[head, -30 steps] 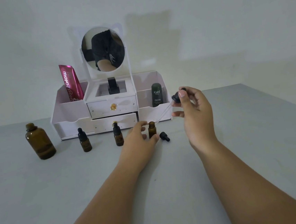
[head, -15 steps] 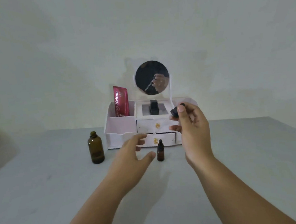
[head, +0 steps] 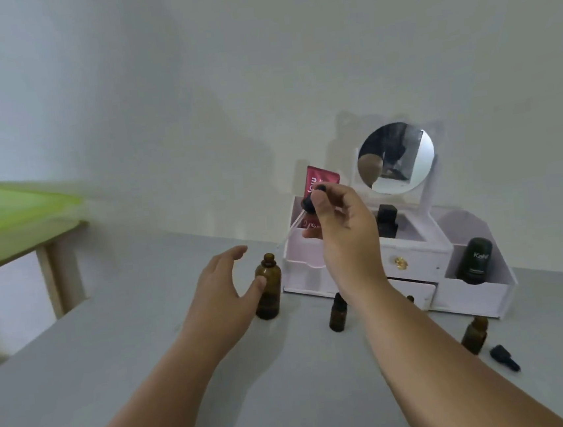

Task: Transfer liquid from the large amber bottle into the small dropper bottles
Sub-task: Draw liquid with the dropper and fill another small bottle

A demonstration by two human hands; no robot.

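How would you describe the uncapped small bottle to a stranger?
Find the white organizer with the round mirror. At its right front corner stands a small amber bottle. Unlike the capped bottle left, its neck is bare, a loose black cap beside it.

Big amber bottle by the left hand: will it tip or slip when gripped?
The amber bottle looks like rigid glass: probably smooth, breakable. Upright, taller than wide, so a sideways nudge from the left hand could tip it. Its neck is uncapped, so tipping may spill.
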